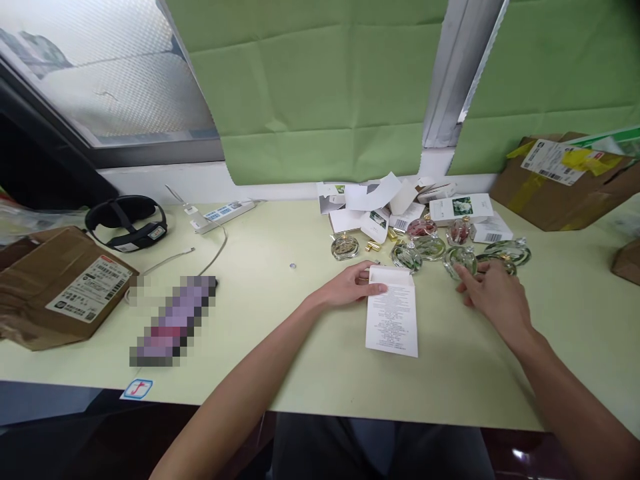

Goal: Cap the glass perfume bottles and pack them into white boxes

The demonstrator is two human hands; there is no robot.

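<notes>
A flattened white carton printed with small text (pixel 393 315) lies on the pale green table (pixel 280 360). My left hand (pixel 350 285) rests on its upper left corner, thumb on the card and fingers curled at its edge. My right hand (pixel 493 293) hovers just right of it, fingers loosely spread, fingertips touching a round clear glass bottle (pixel 460 259). Several similar round glass bottles (pixel 423 245) with green or red contents stand behind the carton.
Small white boxes (pixel 463 208) and folded cartons are piled at the back by the wall. Brown cardboard boxes sit at the left (pixel 60 283) and far right (pixel 565 183). A black headband device (pixel 127 223), a power strip (pixel 223 215) and a blurred item (pixel 173 320) lie on the left half.
</notes>
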